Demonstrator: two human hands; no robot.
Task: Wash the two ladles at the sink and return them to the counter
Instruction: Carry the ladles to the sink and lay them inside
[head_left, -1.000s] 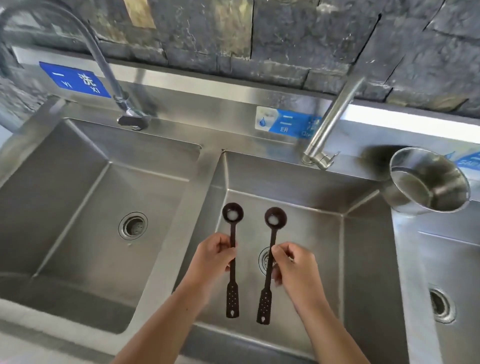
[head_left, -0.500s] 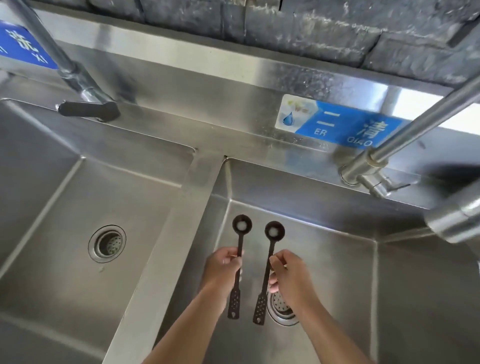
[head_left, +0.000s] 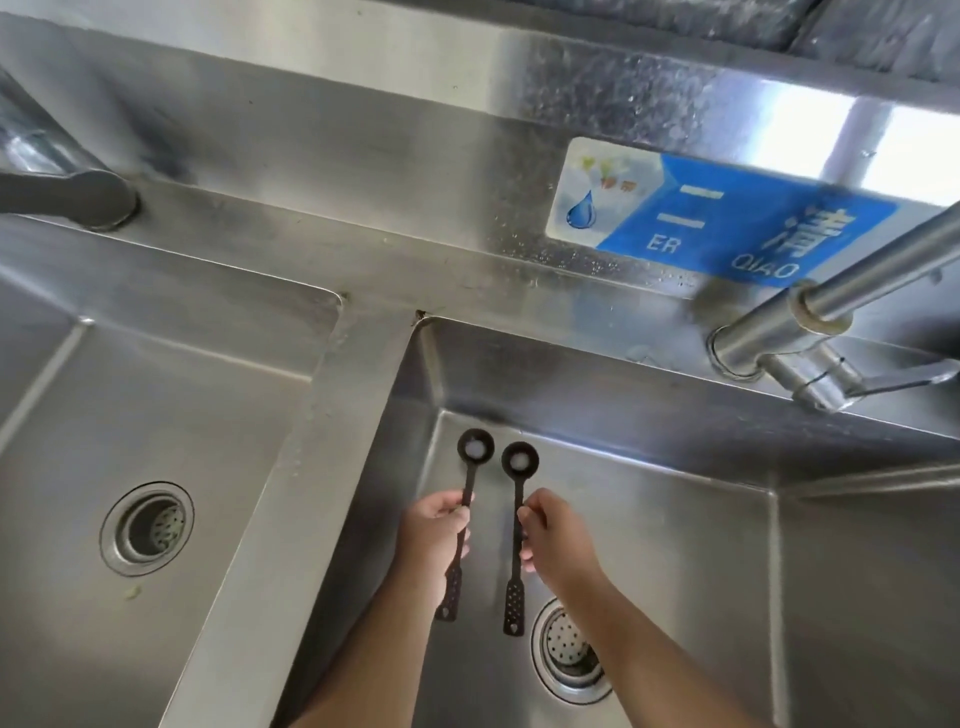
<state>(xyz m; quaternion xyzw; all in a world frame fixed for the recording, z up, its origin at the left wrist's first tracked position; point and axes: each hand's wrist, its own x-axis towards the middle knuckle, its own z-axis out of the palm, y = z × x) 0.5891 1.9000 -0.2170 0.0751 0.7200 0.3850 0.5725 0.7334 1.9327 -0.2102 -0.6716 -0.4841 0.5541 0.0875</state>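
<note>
Steel fills the left of the frame: a basin with its drain (head_left: 147, 528) and, at upper left, a dark tap lever (head_left: 78, 200). Past the divider, in the lower centre, your left hand (head_left: 434, 538) is curled round the stem of the left ladle (head_left: 475, 446). Just beside it your right hand (head_left: 558, 540) pinches the stem of the right ladle (head_left: 519, 460). Both ladles hang apart over the second basin (head_left: 675, 545), bowls toward the back wall. Each bowl shows a pale patch, residue or glare, I cannot tell. At the right edge sits the tap (head_left: 769, 332), and no stream falls into the basin. I judge the washing not yet begun: you have the ladles at the sink, and rinsing both and returning them to the table are left.
</note>
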